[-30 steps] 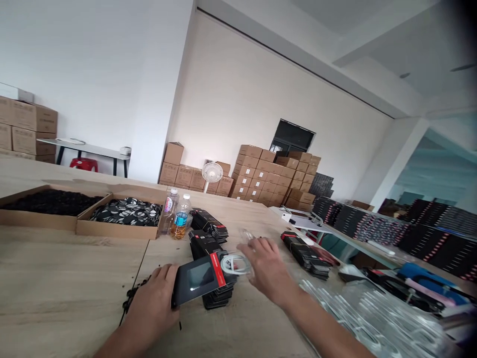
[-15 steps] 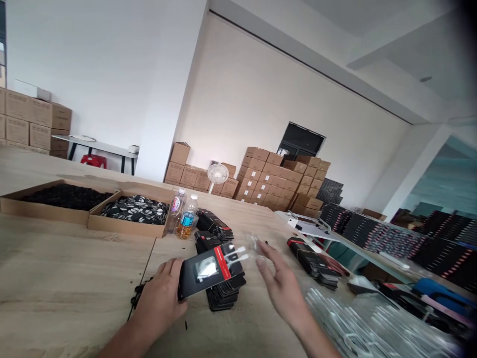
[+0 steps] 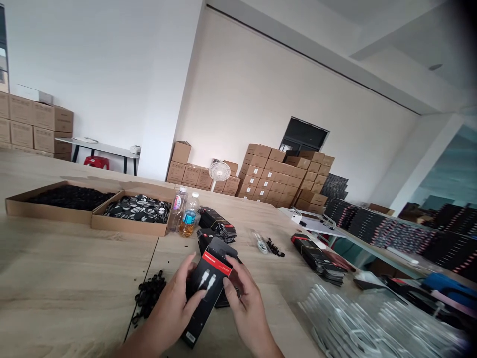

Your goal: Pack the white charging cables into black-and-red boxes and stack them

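Both hands hold one black package point(image 3: 204, 293) with a red band and a clear window that shows a white cable. My left hand point(image 3: 172, 311) grips its left side with the thumb across the window. My right hand point(image 3: 244, 306) clasps its right edge, fingers curled. The package is raised a little above the wooden table point(image 3: 74, 278), tilted upright. Behind it lies a stack of similar black packages point(image 3: 216, 236). Small black pieces point(image 3: 149, 296) are scattered on the table left of my left hand.
Two shallow cardboard trays point(image 3: 122, 226) of dark items and two bottles point(image 3: 184, 216) stand further back. Bagged white cables point(image 3: 357, 323) pile up at the right, with more black packages point(image 3: 318, 258) and loose bits point(image 3: 268, 244). Stacked cartons point(image 3: 283, 179) and a fan point(image 3: 219, 173) line the wall.
The white cable now sits inside the package. My right hand came back from the right and took hold of the package's right edge; the package turned upright between both hands.
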A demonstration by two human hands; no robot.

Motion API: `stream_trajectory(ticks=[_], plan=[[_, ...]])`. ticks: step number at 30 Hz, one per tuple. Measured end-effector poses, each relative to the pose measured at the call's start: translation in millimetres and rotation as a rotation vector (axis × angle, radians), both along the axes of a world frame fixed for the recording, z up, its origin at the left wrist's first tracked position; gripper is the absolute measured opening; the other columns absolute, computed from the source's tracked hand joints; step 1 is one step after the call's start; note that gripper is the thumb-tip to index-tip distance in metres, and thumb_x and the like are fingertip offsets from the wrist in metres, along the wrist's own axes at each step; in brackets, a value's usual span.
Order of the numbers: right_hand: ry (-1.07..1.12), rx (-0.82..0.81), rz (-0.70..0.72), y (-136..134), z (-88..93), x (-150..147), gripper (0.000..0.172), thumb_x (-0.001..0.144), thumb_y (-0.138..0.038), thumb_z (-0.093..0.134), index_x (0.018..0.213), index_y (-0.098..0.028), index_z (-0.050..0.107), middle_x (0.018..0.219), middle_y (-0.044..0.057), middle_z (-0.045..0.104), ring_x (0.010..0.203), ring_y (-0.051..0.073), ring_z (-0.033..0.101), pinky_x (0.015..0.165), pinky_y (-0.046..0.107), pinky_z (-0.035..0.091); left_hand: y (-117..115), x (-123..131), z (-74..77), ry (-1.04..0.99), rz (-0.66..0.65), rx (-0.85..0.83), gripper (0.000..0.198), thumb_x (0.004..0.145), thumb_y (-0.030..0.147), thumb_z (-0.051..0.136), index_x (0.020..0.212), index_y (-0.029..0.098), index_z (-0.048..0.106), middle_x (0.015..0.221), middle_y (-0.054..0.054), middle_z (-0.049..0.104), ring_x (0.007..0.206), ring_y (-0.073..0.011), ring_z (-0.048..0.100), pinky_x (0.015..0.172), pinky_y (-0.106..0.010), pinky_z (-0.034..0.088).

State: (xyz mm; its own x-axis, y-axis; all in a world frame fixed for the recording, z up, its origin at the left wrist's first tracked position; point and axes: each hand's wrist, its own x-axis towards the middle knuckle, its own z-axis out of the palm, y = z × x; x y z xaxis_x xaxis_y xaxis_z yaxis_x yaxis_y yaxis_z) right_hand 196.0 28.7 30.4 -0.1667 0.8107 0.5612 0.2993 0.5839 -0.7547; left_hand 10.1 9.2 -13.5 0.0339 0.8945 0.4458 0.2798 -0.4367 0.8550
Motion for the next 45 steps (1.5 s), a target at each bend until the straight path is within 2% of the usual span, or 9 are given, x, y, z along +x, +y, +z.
stream_trajectory(ticks=[6, 10, 13, 16, 23, 28, 34, 38, 45], plan=[[0.195, 0.030, -0.001, -11, -13.7, -4, 0.045, 0.091, -0.036, 0.064, 0.133, -0.027, 0.049, 0.120, 0.011, 0.069, 0.105, 0.022, 0.069, 0.090, 0.033, 0.057, -9, -2, 10.2, 0.002, -0.061, 0.079, 0.069, 0.090, 0.013, 0.051, 0.150, 0.033, 0.024, 0.152, -0.008, 0.044, 0.136, -0.0215, 0.047, 0.110, -0.039, 0.044], [0.073, 0.085, 0.003, -15, -16.9, 1, 0.033, 0.095, -0.033, 0.058, 0.128, -0.026, 0.056, 0.120, 0.010, 0.068, 0.107, 0.022, 0.068, 0.091, 0.032, 0.056, -15, -7, 19.6, 0.096, -0.085, 0.199, 0.064, 0.086, 0.011, 0.057, 0.143, 0.033, 0.039, 0.139, -0.007, 0.056, 0.123, -0.0202, 0.058, 0.099, -0.032, 0.053], [-0.045, 0.206, -0.011, -19, -8.6, 6, 0.026, 0.097, -0.027, 0.053, 0.121, -0.027, 0.061, 0.114, 0.008, 0.069, 0.105, 0.021, 0.068, 0.091, 0.032, 0.056, -19, -13, 27.7, 0.153, -0.043, 0.326, 0.040, 0.092, 0.017, 0.053, 0.129, 0.031, 0.058, 0.129, -0.007, 0.063, 0.115, -0.0201, 0.064, 0.096, -0.031, 0.054], [-0.154, 0.342, -0.036, -25, 6.6, 8, 0.020, 0.095, -0.020, 0.054, 0.110, -0.027, 0.066, 0.115, 0.009, 0.069, 0.108, 0.022, 0.067, 0.092, 0.034, 0.055, -22, -18, 33.6, 0.171, 0.047, 0.409, 0.032, 0.096, 0.018, 0.046, 0.117, 0.029, 0.067, 0.136, -0.007, 0.061, 0.122, -0.0216, 0.061, 0.102, -0.033, 0.051], [-0.192, 0.445, -0.012, -39, 22.4, 9, 0.021, 0.088, -0.011, 0.061, 0.100, -0.027, 0.054, 0.108, 0.006, 0.072, 0.097, 0.019, 0.071, 0.085, 0.029, 0.056, -28, -18, 35.6, 0.047, 0.023, 0.406, 0.011, 0.095, 0.018, 0.050, 0.092, 0.023, 0.060, 0.113, -0.009, 0.071, 0.112, -0.0210, 0.065, 0.096, -0.034, 0.054], [-0.225, 0.337, 0.087, -50, 40.5, 9, 0.013, 0.087, -0.015, 0.063, 0.091, -0.025, 0.056, 0.099, 0.004, 0.069, 0.090, 0.018, 0.068, 0.079, 0.027, 0.054, -40, -18, 44.9, 0.027, -0.031, 0.288, 0.011, 0.091, 0.024, 0.056, 0.101, 0.024, 0.058, 0.114, -0.009, 0.070, 0.115, -0.0236, 0.064, 0.100, -0.036, 0.052], [-0.224, 0.135, 0.085, -58, 62.5, 8, 0.011, 0.084, -0.019, 0.067, 0.095, -0.024, 0.069, 0.096, 0.004, 0.070, 0.090, 0.019, 0.067, 0.082, 0.029, 0.053, -50, -19, 81.6, 0.151, -0.121, 0.139, 0.019, 0.093, 0.025, 0.052, 0.107, 0.027, 0.065, 0.106, -0.004, 0.070, 0.101, -0.0192, 0.066, 0.090, -0.029, 0.054], [-0.167, 0.054, 0.096, -57, 68.7, 7, 0.008, 0.082, -0.022, 0.070, 0.089, -0.023, 0.074, 0.092, 0.004, 0.072, 0.085, 0.020, 0.068, 0.080, 0.031, 0.054, -53, -18, 101.7, 0.182, -0.149, 0.131, 0.020, 0.091, 0.021, 0.051, 0.094, 0.025, 0.071, 0.094, -0.004, 0.069, 0.089, -0.0182, 0.066, 0.080, -0.028, 0.053], [-0.189, 0.039, 0.120, -56, 79.6, 8, 0.009, 0.084, -0.025, 0.068, 0.082, -0.023, 0.076, 0.085, 0.003, 0.072, 0.079, 0.018, 0.069, 0.075, 0.030, 0.055, -53, -12, 102.6, 0.163, -0.118, 0.161, 0.023, 0.089, 0.021, 0.052, 0.083, 0.024, 0.073, 0.088, -0.004, 0.071, 0.084, -0.0183, 0.067, 0.077, -0.029, 0.052]])
